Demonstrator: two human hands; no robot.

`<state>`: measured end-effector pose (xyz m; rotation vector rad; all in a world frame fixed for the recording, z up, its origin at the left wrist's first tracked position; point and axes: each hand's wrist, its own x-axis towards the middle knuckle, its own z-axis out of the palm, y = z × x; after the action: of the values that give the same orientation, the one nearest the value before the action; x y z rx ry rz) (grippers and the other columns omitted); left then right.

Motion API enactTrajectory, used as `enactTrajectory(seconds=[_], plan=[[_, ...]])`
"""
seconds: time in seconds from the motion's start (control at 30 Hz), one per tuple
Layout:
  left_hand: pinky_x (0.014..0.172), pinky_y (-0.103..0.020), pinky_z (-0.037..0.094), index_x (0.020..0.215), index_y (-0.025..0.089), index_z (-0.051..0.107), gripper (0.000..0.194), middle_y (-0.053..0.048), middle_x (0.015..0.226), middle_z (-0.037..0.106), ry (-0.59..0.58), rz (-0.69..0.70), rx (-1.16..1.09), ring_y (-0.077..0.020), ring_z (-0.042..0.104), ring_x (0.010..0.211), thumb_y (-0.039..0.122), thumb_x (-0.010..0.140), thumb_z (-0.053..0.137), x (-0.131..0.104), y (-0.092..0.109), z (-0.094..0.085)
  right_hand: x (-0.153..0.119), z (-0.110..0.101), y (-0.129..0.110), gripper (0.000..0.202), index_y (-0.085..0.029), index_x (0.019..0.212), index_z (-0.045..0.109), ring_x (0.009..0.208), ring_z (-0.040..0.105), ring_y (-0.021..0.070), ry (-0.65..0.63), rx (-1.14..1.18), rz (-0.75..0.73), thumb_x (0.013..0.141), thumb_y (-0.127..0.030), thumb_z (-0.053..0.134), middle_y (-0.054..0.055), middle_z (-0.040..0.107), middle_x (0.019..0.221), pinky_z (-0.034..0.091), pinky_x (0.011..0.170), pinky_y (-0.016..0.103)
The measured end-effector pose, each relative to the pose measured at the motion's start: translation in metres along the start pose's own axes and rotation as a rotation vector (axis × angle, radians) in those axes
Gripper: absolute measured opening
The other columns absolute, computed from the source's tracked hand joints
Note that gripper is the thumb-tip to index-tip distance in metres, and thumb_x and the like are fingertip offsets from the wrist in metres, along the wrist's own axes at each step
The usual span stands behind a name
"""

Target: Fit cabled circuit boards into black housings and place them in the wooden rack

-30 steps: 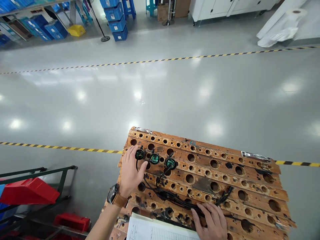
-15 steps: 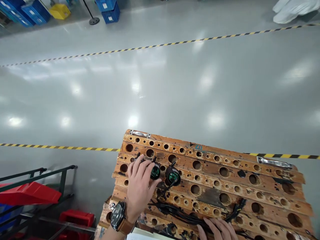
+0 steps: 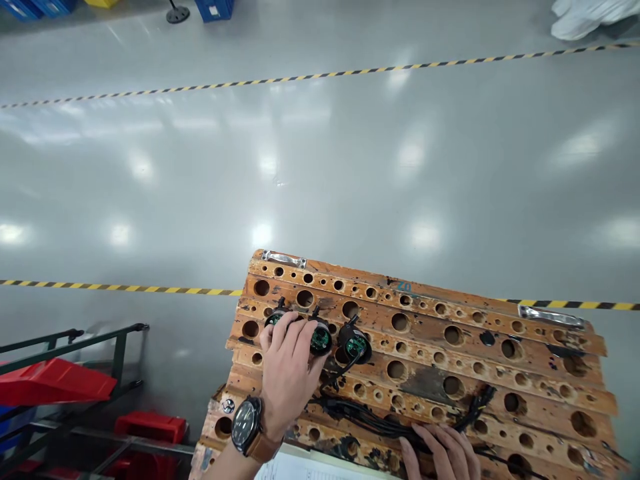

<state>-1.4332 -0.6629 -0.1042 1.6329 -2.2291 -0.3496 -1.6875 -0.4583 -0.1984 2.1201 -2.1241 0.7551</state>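
Three round black parts with green circuit boards sit on the drilled wooden board (image 3: pixel 425 380): a left one (image 3: pixel 274 319), a middle one (image 3: pixel 321 339) and a right one (image 3: pixel 356 345). My left hand (image 3: pixel 290 363), with a watch on its wrist, has its fingers curled over the middle part, beside the left one. A bundle of black cables (image 3: pixel 365 421) lies along the board's lower area. My right hand (image 3: pixel 443 453) rests at the near edge, its fingers bent over the cables.
White paper (image 3: pixel 305 465) lies at the board's near edge. Metal handles (image 3: pixel 550 317) are at the board's far corners. Red bins (image 3: pixel 55 381) and a dark green metal frame (image 3: pixel 119 353) stand at the lower left. Striped tape crosses the grey floor.
The view has shifted slightly. My left hand has moved a little to the right over the round parts, and the left part's green board now shows. My right hand stays at the cables.
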Motion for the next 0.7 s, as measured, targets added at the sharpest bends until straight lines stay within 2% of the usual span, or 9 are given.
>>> enactTrajectory(seconds=[0.23, 0.4, 0.7], plan=[[0.098, -0.044, 0.040, 0.123, 0.022, 0.058, 0.031, -0.008, 0.110, 0.074, 0.133, 0.012, -0.107, -0.0290, 0.061, 0.113, 0.015, 0.092, 0.058, -0.020, 0.005, -0.011, -0.002, 0.000, 0.000, 0.020, -0.023, 0.106, 0.068, 0.096, 0.063, 0.0311, -0.005, 0.001, 0.005, 0.087, -0.028, 0.073, 0.009, 0.066, 0.095, 0.049, 0.091, 0.050], [0.098, -0.043, 0.041, 0.123, 0.023, 0.058, 0.033, -0.008, 0.110, 0.074, 0.141, 0.015, -0.106, -0.0280, 0.062, 0.112, 0.014, 0.091, 0.059, -0.027, 0.006, -0.014, -0.001, 0.001, -0.002, 0.017, -0.022, 0.107, 0.069, 0.103, 0.059, 0.0319, 0.009, 0.026, 0.001, 0.093, -0.032, 0.067, 0.011, 0.064, 0.097, 0.048, 0.095, 0.051], [0.098, -0.049, 0.039, 0.114, 0.020, 0.066, 0.029, -0.010, 0.104, 0.075, 0.087, -0.059, 0.028, -0.0334, 0.060, 0.114, 0.029, 0.087, 0.072, -0.009, 0.003, -0.006, -0.001, 0.001, -0.003, 0.016, -0.020, 0.105, 0.070, 0.104, 0.058, 0.0320, 0.038, 0.037, -0.024, 0.093, -0.030, 0.068, 0.011, 0.064, 0.098, 0.047, 0.098, 0.053]])
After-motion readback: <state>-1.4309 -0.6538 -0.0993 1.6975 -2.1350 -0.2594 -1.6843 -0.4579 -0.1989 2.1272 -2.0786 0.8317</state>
